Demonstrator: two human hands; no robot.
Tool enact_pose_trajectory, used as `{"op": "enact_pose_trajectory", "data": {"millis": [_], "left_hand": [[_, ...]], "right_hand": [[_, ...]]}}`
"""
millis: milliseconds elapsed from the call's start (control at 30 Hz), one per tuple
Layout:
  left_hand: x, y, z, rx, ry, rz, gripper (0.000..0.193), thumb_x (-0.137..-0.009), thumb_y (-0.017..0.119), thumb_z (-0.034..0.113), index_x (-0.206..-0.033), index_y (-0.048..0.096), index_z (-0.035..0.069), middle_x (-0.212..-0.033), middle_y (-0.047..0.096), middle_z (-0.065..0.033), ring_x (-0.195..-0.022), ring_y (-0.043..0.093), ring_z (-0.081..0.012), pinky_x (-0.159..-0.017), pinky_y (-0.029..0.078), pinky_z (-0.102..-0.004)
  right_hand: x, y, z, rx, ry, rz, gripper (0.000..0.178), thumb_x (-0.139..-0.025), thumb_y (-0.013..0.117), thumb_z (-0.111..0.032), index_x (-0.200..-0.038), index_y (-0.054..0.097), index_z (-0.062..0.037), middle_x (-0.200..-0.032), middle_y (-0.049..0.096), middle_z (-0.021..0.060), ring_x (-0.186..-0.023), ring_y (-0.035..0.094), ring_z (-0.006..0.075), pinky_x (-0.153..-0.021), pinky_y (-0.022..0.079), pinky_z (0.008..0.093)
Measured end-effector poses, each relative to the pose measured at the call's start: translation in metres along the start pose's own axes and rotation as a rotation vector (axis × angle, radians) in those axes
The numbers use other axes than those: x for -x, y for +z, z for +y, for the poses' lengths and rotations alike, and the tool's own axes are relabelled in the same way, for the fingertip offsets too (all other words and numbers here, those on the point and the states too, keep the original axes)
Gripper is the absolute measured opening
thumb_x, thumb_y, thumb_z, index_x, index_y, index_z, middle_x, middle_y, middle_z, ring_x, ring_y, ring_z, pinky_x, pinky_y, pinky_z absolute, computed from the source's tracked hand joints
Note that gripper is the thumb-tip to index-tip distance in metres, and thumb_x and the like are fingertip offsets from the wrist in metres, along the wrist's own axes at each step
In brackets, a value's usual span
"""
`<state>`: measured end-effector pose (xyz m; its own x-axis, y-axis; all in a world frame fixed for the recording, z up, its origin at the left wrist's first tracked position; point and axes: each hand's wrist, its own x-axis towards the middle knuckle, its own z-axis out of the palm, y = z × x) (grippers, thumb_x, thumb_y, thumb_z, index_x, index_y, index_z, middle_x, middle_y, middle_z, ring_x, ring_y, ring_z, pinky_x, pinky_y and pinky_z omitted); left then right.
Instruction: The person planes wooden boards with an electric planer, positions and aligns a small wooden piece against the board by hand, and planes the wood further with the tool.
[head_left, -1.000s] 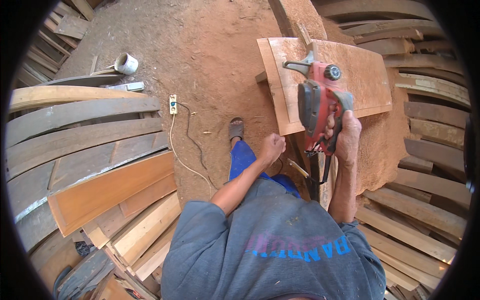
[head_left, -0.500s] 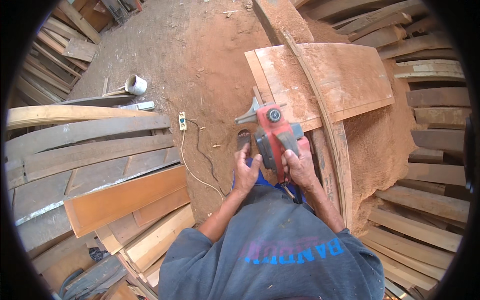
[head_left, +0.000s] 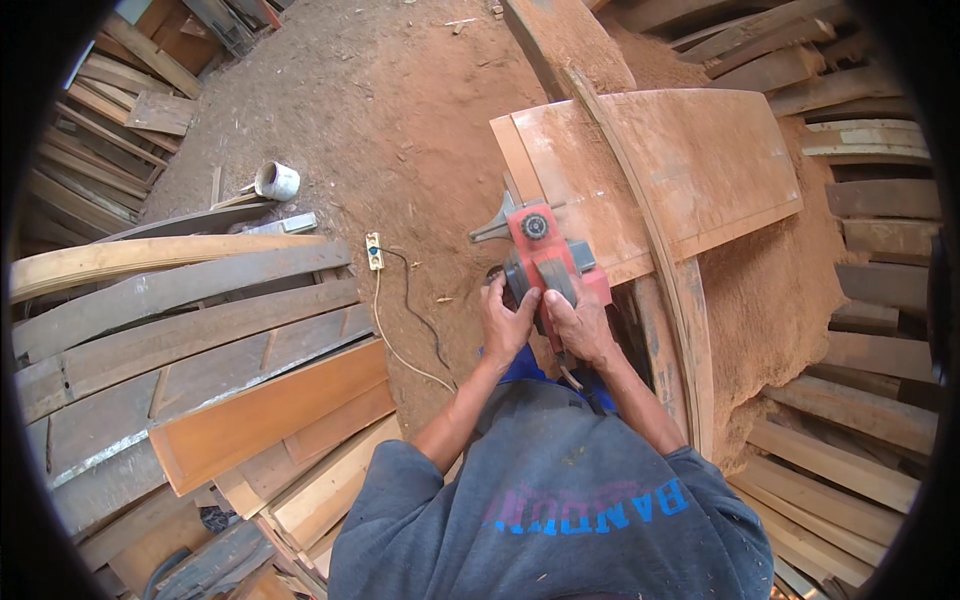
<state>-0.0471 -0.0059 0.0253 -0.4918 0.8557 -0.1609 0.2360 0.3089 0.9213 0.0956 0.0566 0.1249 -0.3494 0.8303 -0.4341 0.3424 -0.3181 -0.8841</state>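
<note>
A red and grey electric hand planer is in front of my body, its dark round knob facing up and a grey fence sticking out on its left. My right hand is closed around its rear handle. My left hand grips the planer's left side, with the thumb against the body and the other fingers partly hidden. Just beyond and to the right lies a wide wooden board dusted with sawdust. A long narrow wooden strip lies across that board.
A power strip with cables lies on the ground at left. Stacked planks fill the left side, and more stacked planks stand at right. A white bucket sits beyond the left stack. Sawdust is heaped beside the board.
My left hand has moved up and right from beside the planer onto its left side. The planer has shifted slightly left and turned a little, still in my right hand.
</note>
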Motion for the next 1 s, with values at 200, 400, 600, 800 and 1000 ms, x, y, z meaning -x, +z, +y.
{"op": "enact_pose_trajectory", "data": {"millis": [200, 400, 600, 800, 1000], "left_hand": [[-0.078, -0.003, 0.005, 0.134, -0.084, 0.018, 0.056, -0.086, 0.084, 0.033, -0.125, 0.066, -0.004, -0.109, 0.062, -0.0202, -0.101, 0.065, -0.0327, -0.089, 0.053, -0.0419], [-0.191, -0.015, 0.026, 0.225, -0.052, -0.038, 0.048, -0.088, 0.082, 0.031, -0.117, 0.069, -0.006, -0.099, 0.073, -0.0163, -0.087, 0.071, -0.0226, -0.077, 0.057, -0.0365], [-0.267, -0.025, 0.047, 0.265, -0.112, -0.017, 0.043, -0.09, 0.081, 0.032, -0.112, 0.071, -0.004, -0.097, 0.076, -0.0128, -0.083, 0.071, -0.0166, -0.074, 0.058, -0.0331], [-0.188, -0.025, 0.014, 0.127, -0.068, -0.021, 0.047, -0.088, 0.081, 0.031, -0.116, 0.07, -0.005, -0.099, 0.071, -0.0161, -0.093, 0.07, -0.0256, -0.082, 0.056, -0.0399], [-0.075, -0.013, 0.036, 0.214, -0.188, -0.079, 0.047, -0.089, 0.081, 0.029, -0.122, 0.069, -0.002, -0.109, 0.068, -0.0178, -0.101, 0.07, -0.0274, -0.088, 0.056, -0.0402]], "right_hand": [[-0.075, 0.008, -0.028, 0.079, -0.111, 0.052, 0.05, -0.097, 0.062, -0.045, -0.102, 0.066, 0.005, -0.081, 0.068, 0.0182, -0.079, 0.068, 0.0318, -0.075, 0.054, 0.044], [-0.172, 0.014, -0.074, 0.154, -0.217, 0.082, 0.056, -0.098, 0.06, -0.048, -0.099, 0.066, 0.0068, -0.083, 0.069, 0.022, -0.079, 0.07, 0.0338, -0.075, 0.053, 0.0449], [-0.231, 0.022, -0.115, 0.054, -0.215, 0.06, 0.053, -0.1, 0.057, -0.045, -0.097, 0.066, 0.0067, -0.085, 0.069, 0.025, -0.08, 0.07, 0.0386, -0.073, 0.053, 0.0454], [-0.165, 0.02, -0.074, 0.162, -0.157, 0.035, 0.054, -0.099, 0.058, -0.048, -0.102, 0.066, 0.0054, -0.083, 0.068, 0.0226, -0.081, 0.069, 0.0346, -0.074, 0.053, 0.0453], [-0.071, 0.004, -0.018, 0.011, -0.033, -0.013, 0.056, -0.097, 0.062, -0.047, -0.11, 0.065, 0.0071, -0.087, 0.069, 0.0253, -0.084, 0.071, 0.0333, -0.078, 0.054, 0.0457]]}}
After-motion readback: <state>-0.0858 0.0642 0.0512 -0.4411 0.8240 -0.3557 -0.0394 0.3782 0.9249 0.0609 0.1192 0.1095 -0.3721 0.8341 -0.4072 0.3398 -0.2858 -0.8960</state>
